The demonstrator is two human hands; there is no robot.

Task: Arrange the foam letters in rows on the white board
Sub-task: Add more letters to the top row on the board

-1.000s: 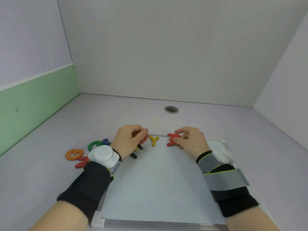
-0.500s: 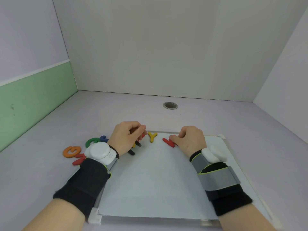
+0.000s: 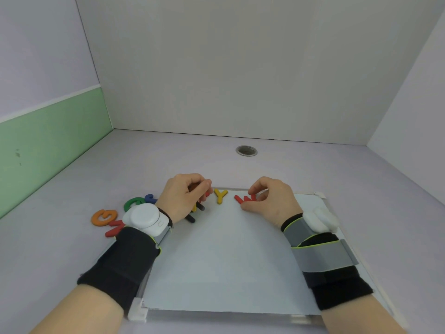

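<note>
The white board (image 3: pixel 224 256) lies flat in front of me. A yellow Y (image 3: pixel 220 195) sits on its far edge. My right hand (image 3: pixel 269 198) pinches a red W (image 3: pixel 246 199) that rests on the board just right of the Y. My left hand (image 3: pixel 185 197) is curled over several letters at the board's far left; a red one shows between its fingertips, and yellow and black pieces (image 3: pixel 196 210) stick out beneath it. Off the board to the left lie an orange G (image 3: pixel 104 217), a green letter (image 3: pixel 133 203), a blue letter (image 3: pixel 151 197) and a red letter (image 3: pixel 115 229).
The board lies on a pale lilac tabletop inside walls on three sides. A round metal grommet (image 3: pixel 246 150) is set in the table behind the board. Both wrists wear black bands with white trackers.
My right hand has turned the red letter and set it down on the board as a W beside the Y. My left hand stayed curled over its letters.
</note>
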